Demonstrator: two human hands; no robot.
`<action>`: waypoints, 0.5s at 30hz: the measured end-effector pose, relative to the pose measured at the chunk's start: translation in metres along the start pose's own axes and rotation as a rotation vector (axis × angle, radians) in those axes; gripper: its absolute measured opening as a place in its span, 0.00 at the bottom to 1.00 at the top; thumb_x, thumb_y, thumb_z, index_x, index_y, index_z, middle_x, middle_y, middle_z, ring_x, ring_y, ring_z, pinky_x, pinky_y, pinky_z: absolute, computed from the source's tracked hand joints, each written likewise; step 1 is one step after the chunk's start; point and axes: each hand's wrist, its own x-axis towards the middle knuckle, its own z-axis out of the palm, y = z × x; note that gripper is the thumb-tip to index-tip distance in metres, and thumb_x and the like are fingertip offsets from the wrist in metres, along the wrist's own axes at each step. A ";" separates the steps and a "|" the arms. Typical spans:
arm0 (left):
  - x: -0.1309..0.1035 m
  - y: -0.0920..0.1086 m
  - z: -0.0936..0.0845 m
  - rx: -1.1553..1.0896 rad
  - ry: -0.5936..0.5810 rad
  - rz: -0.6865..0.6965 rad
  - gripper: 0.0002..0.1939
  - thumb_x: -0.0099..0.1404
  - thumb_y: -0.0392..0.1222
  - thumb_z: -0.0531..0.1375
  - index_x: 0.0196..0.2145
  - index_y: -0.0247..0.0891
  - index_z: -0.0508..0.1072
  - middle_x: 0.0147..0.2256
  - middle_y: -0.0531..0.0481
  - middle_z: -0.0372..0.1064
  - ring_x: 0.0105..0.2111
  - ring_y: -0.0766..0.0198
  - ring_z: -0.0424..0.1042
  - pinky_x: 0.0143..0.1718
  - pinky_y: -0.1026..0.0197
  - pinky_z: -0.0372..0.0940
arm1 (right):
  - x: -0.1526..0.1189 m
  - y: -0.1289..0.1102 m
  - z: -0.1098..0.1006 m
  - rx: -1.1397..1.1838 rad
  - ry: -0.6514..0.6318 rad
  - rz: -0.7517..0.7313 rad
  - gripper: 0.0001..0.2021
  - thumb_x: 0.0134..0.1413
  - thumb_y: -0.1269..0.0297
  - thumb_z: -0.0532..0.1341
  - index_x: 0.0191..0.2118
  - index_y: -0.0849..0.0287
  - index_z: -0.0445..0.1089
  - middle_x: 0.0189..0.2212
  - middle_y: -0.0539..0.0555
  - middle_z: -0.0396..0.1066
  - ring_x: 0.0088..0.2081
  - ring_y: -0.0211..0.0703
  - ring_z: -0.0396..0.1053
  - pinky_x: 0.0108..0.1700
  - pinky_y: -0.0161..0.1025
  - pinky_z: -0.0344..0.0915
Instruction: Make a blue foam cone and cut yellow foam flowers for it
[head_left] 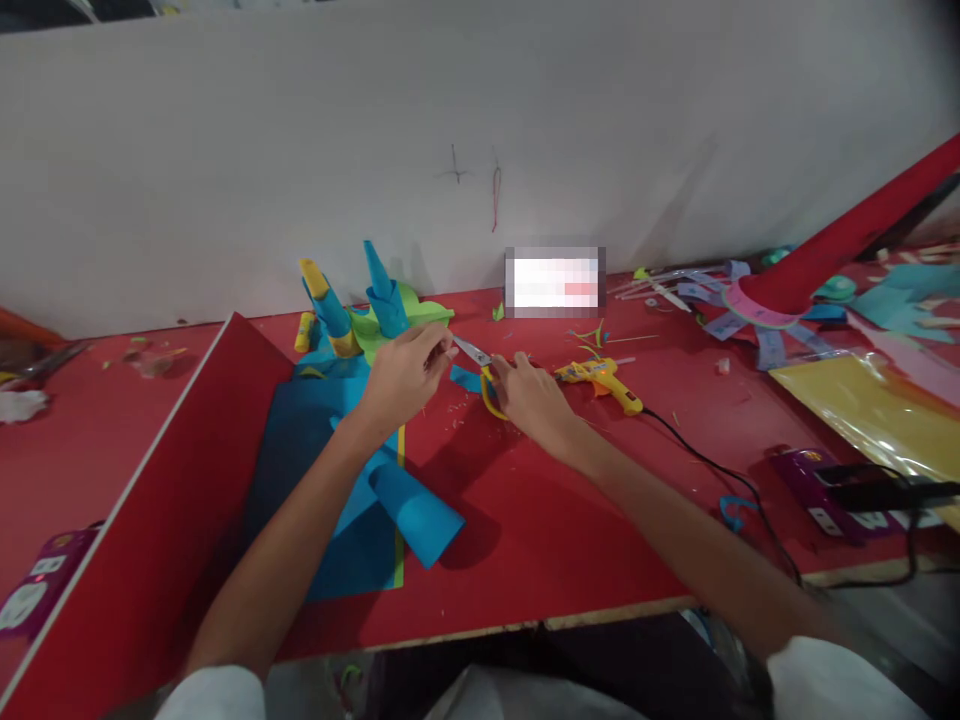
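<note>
1. Purple box [46, 583], one, at far left, cut off by the frame.
2. Red upright panel [161, 520], one, with a pale top edge; it bounds the work area on the left.
3. Yellow tube [304, 332], one, small, near the wall.
4. Upright paper rolls, two: one blue-and-yellow roll [330, 312], one blue roll [388, 308], with green leaf-shaped paper [426, 312] about the second.
5. Blue sheet [289, 450], flat beside the panel, partly beneath the left arm.
6. Blue cone [420, 510], one, lying on its side across the sheet's right edge, wide end toward the front.
7. Left hand [409, 368], fingers drawn in close to the thumb at the blade tip; cannot tell whether anything is pinched.
8. Scissors [478, 357], one pair, yellow-handled, held above the table between the hands, blades pointing left.
9. Right hand [531, 392], closed about the scissors' handle.
10. Red tabletop [555, 540], exposed from the cone to the right forearm and down to the front edge: the widest room near the hands.
11. Yellow glue gun [624, 388], one, just beyond the right hand, black cord trailing right.
12. Red cone [862, 230], one, large, pink-banded, at right rear.
13. Yellow sheet [877, 412], glossy, at right.
14. Second purple box [806, 485], one, near the front edge.
</note>
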 end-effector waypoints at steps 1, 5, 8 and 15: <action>0.000 0.000 0.001 0.010 -0.002 0.003 0.06 0.76 0.41 0.58 0.39 0.40 0.71 0.37 0.47 0.74 0.35 0.60 0.71 0.38 0.59 0.62 | 0.006 -0.004 -0.001 -0.004 -0.008 -0.006 0.21 0.77 0.66 0.48 0.69 0.63 0.63 0.54 0.70 0.72 0.46 0.56 0.78 0.46 0.46 0.70; -0.001 0.001 0.002 0.055 -0.014 0.005 0.09 0.77 0.42 0.56 0.41 0.40 0.75 0.40 0.45 0.78 0.40 0.57 0.75 0.39 0.58 0.64 | 0.016 -0.021 -0.004 -0.023 -0.067 -0.030 0.20 0.77 0.68 0.48 0.64 0.67 0.67 0.51 0.72 0.76 0.54 0.62 0.74 0.48 0.48 0.70; -0.002 0.001 0.001 0.076 0.004 -0.010 0.12 0.79 0.44 0.55 0.39 0.40 0.75 0.38 0.45 0.78 0.38 0.58 0.74 0.38 0.58 0.62 | 0.006 -0.035 -0.007 0.007 -0.005 -0.134 0.19 0.78 0.62 0.50 0.59 0.65 0.72 0.54 0.73 0.77 0.59 0.65 0.72 0.50 0.49 0.71; -0.001 0.004 -0.001 0.053 0.081 -0.069 0.15 0.78 0.48 0.56 0.34 0.41 0.70 0.32 0.49 0.73 0.31 0.63 0.70 0.35 0.59 0.61 | -0.045 -0.083 -0.003 0.315 -0.208 -0.446 0.43 0.68 0.31 0.55 0.76 0.56 0.55 0.51 0.66 0.80 0.49 0.65 0.81 0.44 0.52 0.75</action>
